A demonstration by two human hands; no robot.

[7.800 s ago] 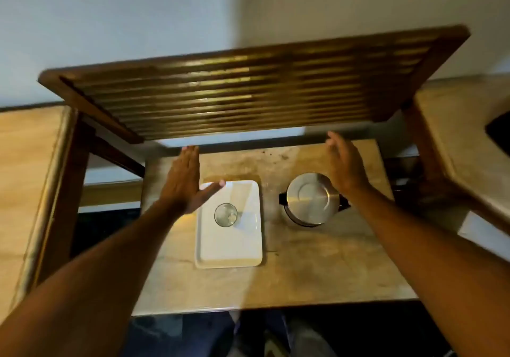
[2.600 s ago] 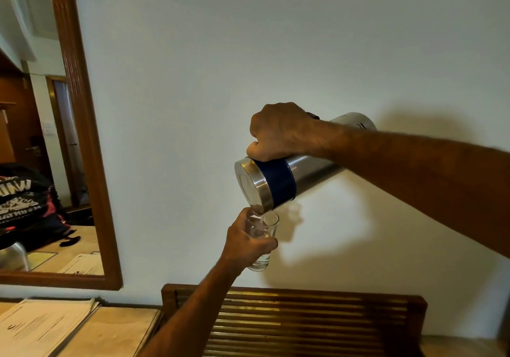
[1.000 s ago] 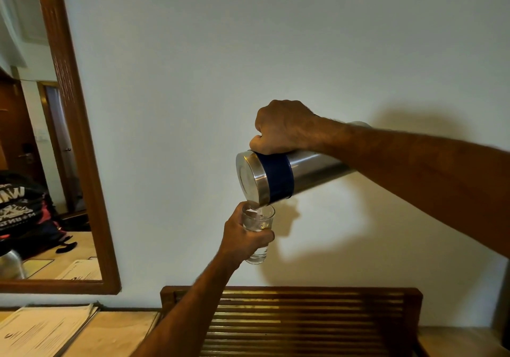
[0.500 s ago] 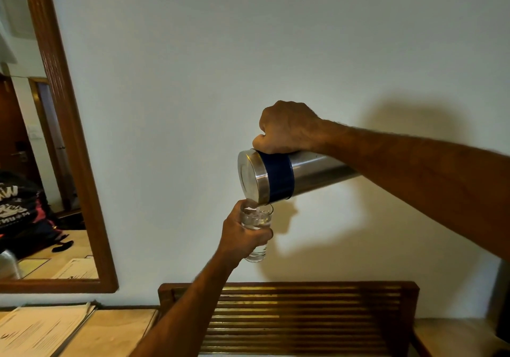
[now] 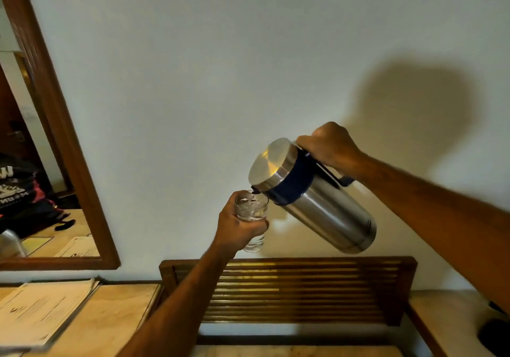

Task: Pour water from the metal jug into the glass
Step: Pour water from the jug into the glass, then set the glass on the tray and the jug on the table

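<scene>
My right hand [image 5: 329,147] grips the dark handle of the metal jug [image 5: 320,205], a steel cylinder with a blue band under its lid. The jug hangs in the air, tilted with its lid up and to the left, its spout right at the rim of the glass [image 5: 252,210]. My left hand [image 5: 238,227] is wrapped around the small clear glass, held up in front of the white wall. Water fills the glass nearly to the rim. My fingers hide the glass's middle.
A slatted wooden rack [image 5: 289,287] stands below the hands against the wall. A wood-framed mirror [image 5: 55,136] hangs at the left. Papers [image 5: 41,309] lie on the counter at lower left, and a dark object [image 5: 495,334] sits at the lower right edge.
The jug has swung back from nearly horizontal toward upright, its base dropping to the lower right. The glass holds more water than before. My left hand stayed where it was.
</scene>
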